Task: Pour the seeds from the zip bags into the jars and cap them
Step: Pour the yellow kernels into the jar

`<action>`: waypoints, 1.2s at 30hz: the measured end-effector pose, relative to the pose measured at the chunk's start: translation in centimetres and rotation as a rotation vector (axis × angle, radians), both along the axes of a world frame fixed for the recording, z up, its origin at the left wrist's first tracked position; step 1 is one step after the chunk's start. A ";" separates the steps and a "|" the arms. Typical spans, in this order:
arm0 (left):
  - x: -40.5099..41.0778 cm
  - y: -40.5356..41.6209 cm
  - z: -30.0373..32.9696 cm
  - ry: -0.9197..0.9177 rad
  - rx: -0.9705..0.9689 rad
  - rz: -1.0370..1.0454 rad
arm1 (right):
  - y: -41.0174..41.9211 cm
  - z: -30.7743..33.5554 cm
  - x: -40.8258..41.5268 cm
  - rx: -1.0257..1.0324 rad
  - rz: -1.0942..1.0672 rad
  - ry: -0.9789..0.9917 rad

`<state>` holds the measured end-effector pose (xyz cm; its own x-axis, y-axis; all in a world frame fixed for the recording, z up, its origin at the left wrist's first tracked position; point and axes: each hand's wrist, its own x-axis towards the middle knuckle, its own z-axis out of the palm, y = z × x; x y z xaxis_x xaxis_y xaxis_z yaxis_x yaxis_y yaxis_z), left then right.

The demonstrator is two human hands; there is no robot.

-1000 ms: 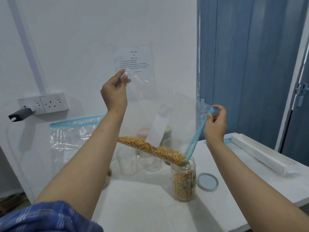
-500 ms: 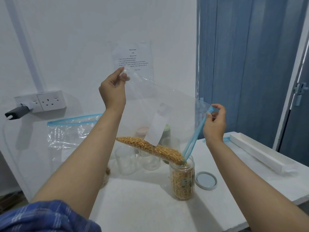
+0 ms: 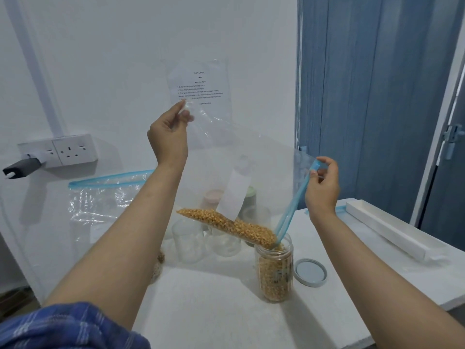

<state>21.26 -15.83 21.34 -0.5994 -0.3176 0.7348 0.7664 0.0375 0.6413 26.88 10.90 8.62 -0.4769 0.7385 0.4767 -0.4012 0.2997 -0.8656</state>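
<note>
Low and centre-right in the frame, the clear glass jar (image 3: pixel 274 270) of yellow seeds (image 3: pixel 234 226) stands on the white table (image 3: pixel 214 311); it looks heavy, stiff and breakable. Its grey round lid (image 3: pixel 311 272) lies just beside. Above, the limp, slippery clear zip bag (image 3: pixel 251 167) slants into the jar mouth: the right hand (image 3: pixel 322 187) pinches its blue zip strip, the left hand (image 3: pixel 168 137), upper centre, pinches the bottom corner. These corners probably give the surest hold
</note>
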 end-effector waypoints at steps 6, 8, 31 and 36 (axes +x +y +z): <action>-0.3 -0.1 -0.1 -0.014 -0.010 -0.010 | 0.0 0.1 -0.1 0.000 0.019 0.005; -0.4 0.0 -0.1 -0.010 -0.005 -0.008 | 0.0 0.1 -0.2 -0.003 0.012 0.014; -1.3 0.1 -0.9 -0.021 -0.071 -0.004 | -0.1 -0.9 0.1 -0.017 0.040 0.035; -1.1 0.8 -1.3 -0.003 -0.094 -0.024 | -0.2 -1.5 -0.1 -0.043 0.032 0.024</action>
<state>20.13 -15.06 19.99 -0.6078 -0.2326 0.7592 0.7661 0.0795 0.6377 26.82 10.69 7.15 -0.4895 0.7430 0.4564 -0.4304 0.2493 -0.8675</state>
